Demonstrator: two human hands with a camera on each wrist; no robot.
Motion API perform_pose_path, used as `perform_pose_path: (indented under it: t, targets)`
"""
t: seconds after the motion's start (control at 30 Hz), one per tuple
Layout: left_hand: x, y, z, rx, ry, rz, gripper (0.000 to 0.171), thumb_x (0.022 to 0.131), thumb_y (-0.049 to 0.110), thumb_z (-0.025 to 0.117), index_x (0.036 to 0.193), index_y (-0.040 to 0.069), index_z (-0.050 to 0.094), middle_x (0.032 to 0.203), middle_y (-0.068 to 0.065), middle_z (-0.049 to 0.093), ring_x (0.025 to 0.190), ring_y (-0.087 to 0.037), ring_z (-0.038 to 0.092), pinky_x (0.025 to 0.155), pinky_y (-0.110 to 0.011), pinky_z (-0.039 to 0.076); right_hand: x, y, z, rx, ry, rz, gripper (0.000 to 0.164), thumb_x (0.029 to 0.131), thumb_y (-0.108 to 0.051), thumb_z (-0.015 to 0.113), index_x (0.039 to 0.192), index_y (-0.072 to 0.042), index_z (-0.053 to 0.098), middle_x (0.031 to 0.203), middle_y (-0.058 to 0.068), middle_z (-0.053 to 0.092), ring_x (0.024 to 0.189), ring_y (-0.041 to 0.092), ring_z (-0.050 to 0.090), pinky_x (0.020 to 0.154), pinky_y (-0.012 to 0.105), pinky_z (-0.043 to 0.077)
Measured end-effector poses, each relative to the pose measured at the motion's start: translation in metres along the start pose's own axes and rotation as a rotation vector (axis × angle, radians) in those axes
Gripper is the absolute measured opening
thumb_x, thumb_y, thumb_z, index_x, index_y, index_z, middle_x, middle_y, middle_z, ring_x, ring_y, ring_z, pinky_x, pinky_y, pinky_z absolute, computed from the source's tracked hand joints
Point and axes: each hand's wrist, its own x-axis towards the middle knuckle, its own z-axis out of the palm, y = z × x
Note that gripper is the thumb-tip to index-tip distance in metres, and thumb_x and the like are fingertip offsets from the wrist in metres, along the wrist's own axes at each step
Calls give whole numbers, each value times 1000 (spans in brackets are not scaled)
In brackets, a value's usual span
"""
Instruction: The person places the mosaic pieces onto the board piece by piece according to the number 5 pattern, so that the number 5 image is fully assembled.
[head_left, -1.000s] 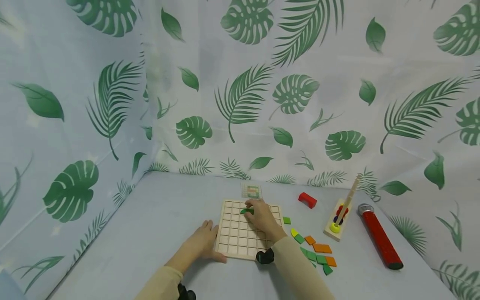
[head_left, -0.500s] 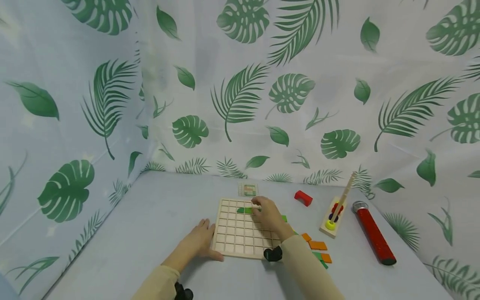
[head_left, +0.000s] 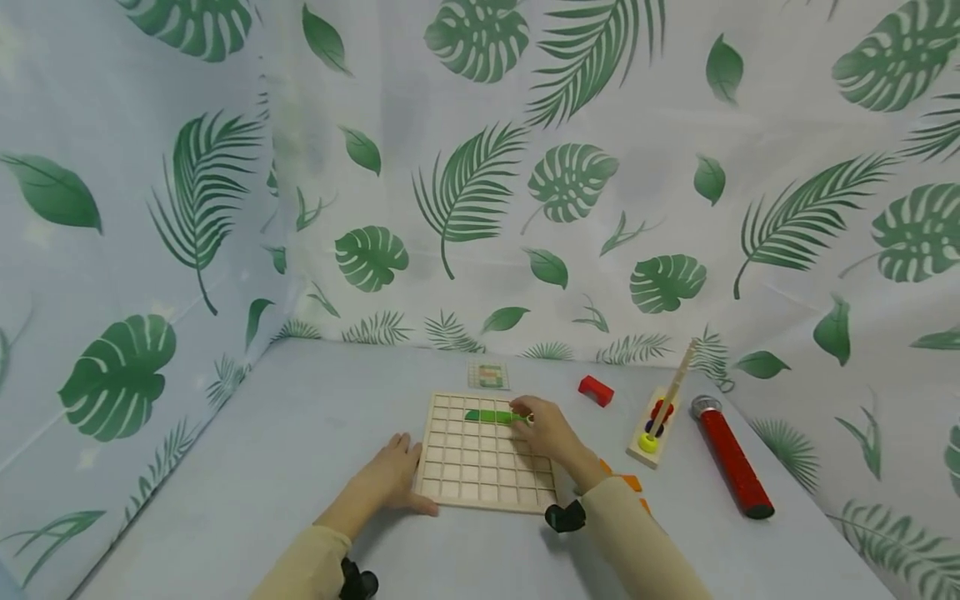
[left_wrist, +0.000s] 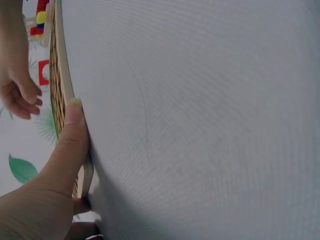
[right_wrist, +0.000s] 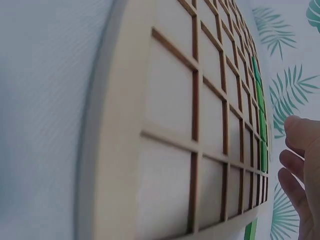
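Note:
A wooden grid board lies on the table, with a row of green tiles in its cells near the far side. My left hand rests at the board's near left corner, its thumb laid straight against the edge. Over the far right of the board is my right hand, fingers loosely bent beside the row's right end. In the right wrist view this hand stands a little apart from the tiles, and nothing shows between its fingertips. A small green bit shows near its fingers in the head view.
A pattern card lies beyond the board. To the right are a red arch block, a wooden stand with coloured rings and a red flashlight-like cylinder. Orange tiles are partly hidden behind the right arm.
My right hand has moved right along the far row, showing more green tiles to its left. My left hand stays at the board's corner. The head view has shifted slightly.

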Motion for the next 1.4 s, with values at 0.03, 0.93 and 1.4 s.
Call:
perform_pose_path:
  t: [0.03, 0.93, 1.4]
  targets:
    - [0, 0, 0, 3, 1, -2, 109, 63, 63, 76, 137, -8, 41, 141, -33, 33, 133, -44, 29, 108, -49, 30, -1, 0, -1, 4, 7, -8, 27, 84, 0, 67, 111, 2, 63, 102, 11, 66, 93, 24, 62, 80, 39, 53]
    - [-4, 2, -4, -27, -6, 14, 108, 64, 60, 78, 136, -10, 40, 140, -35, 33, 132, -46, 29, 107, -51, 30, -60, 54, -52, -15, -28, 283, 24, 88, -9, 66, 112, -5, 63, 103, 4, 65, 95, 20, 59, 87, 41, 52]
    - [-4, 3, -3, -26, 1, 24, 108, 63, 60, 78, 136, -10, 41, 139, -35, 34, 131, -46, 30, 107, -50, 31, -100, 68, -62, -36, 12, 288, 33, 83, -12, 73, 114, -7, 63, 98, 0, 65, 86, 15, 59, 82, 36, 54]
